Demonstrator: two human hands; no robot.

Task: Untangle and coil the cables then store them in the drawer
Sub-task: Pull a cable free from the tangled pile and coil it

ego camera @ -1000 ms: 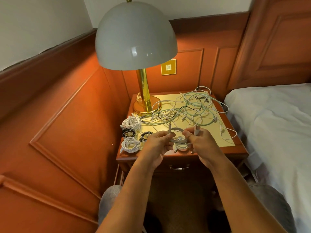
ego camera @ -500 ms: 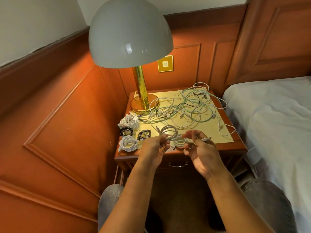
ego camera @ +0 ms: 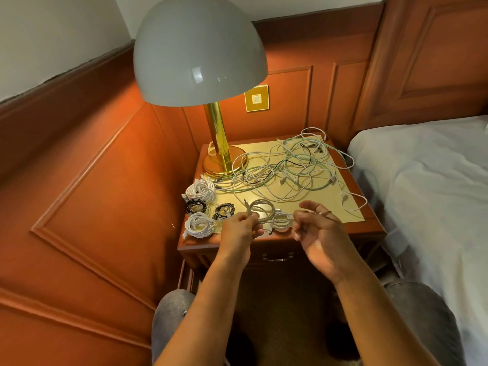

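A: Where is the cable being worked, and how do the hands stand?

B: The left hand [ego camera: 241,228] pinches the rim of a grey coiled cable [ego camera: 261,211], held just above the front edge of the nightstand [ego camera: 369,228]. The right hand [ego camera: 315,228] is palm-up just right of the coil, fingers curled; a thin cable end seems to cross its fingertips, but whether they grip it I cannot tell

A: And the remaining cables?

B: A tangled heap of cables [ego camera: 287,167], white, pale green and black, covers the rear and middle of the nightstand top. Four finished coils lie at the front-left corner: a white coil [ego camera: 200,190] at the back, two black coils [ego camera: 195,206] [ego camera: 224,210] in the middle, a second white coil [ego camera: 198,225] at the front. Another white coil [ego camera: 282,221] lies on the top between the hands, partly under the grey one

A: The surroundings?

B: A brass lamp [ego camera: 219,143] with a dome shade stands at the rear-left of the top. The drawer [ego camera: 277,257] below is closed, its handle visible. A bed [ego camera: 422,194] lies to the right
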